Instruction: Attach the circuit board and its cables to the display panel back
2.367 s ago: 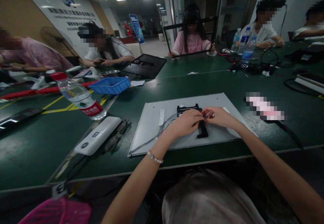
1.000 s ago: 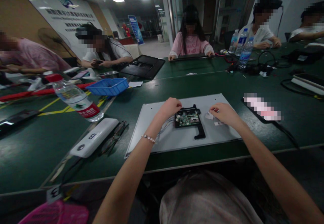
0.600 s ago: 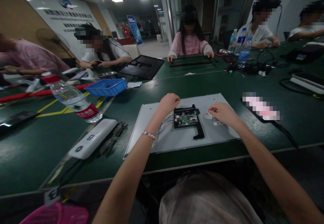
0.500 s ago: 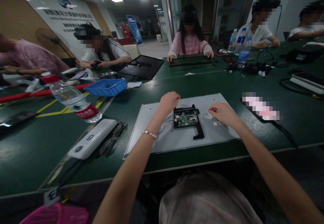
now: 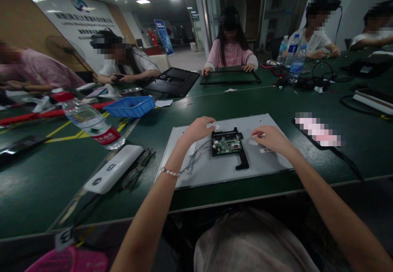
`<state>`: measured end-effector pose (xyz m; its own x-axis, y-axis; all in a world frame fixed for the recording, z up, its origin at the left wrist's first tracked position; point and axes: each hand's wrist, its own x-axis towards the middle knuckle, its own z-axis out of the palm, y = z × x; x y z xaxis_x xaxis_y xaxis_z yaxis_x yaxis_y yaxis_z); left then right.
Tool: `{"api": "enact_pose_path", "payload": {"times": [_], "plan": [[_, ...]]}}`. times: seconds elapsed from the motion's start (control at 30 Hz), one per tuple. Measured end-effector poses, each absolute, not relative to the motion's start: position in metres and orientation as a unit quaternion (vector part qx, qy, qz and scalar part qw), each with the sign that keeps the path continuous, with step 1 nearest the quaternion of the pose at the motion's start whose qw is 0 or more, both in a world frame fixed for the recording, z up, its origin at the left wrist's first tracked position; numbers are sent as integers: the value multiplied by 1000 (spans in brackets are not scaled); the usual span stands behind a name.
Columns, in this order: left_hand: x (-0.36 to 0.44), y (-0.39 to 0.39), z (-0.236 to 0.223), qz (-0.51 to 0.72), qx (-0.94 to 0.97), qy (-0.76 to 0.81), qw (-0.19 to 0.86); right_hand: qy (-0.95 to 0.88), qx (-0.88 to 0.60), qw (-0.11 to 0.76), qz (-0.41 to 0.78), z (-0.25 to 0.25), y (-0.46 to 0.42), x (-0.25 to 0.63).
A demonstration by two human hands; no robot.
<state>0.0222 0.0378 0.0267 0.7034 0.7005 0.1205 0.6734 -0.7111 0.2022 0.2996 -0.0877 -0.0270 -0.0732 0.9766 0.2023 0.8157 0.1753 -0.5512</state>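
A circuit board in a black plastic bracket lies on a light grey panel. Thin grey cables lead left from the board. At the bracket's upper left, my left hand hovers with thumb and index finger apart. A small white piece shows beside those fingertips. My right hand is closed in a pinch right of the board. Beneath its fingertips shows a white scrap; whether the fingers grip it is hidden. A printed label lies just below.
Left of the panel are a white power bank, glasses, a water bottle and a blue tray. A phone with a cable lies right. Across the table, a person touches a black frame; other people sit around.
My hands have parted from over the bracket, uncovering the board. Lately my left hand has lowered slightly and its fingers have opened; my right stays put. The person opposite has laid the black frame down.
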Motion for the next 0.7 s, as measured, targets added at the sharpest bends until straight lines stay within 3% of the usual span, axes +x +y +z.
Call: {"api": "enact_pose_path", "payload": {"times": [0.3, 0.7], "plan": [[-7, 12, 20, 0, 931, 291, 223, -728, -591, 279, 208, -31, -87, 297], [-10, 10, 14, -2, 925, 289, 248, -690, -661, 254, 149, -34, -84, 309]]}}
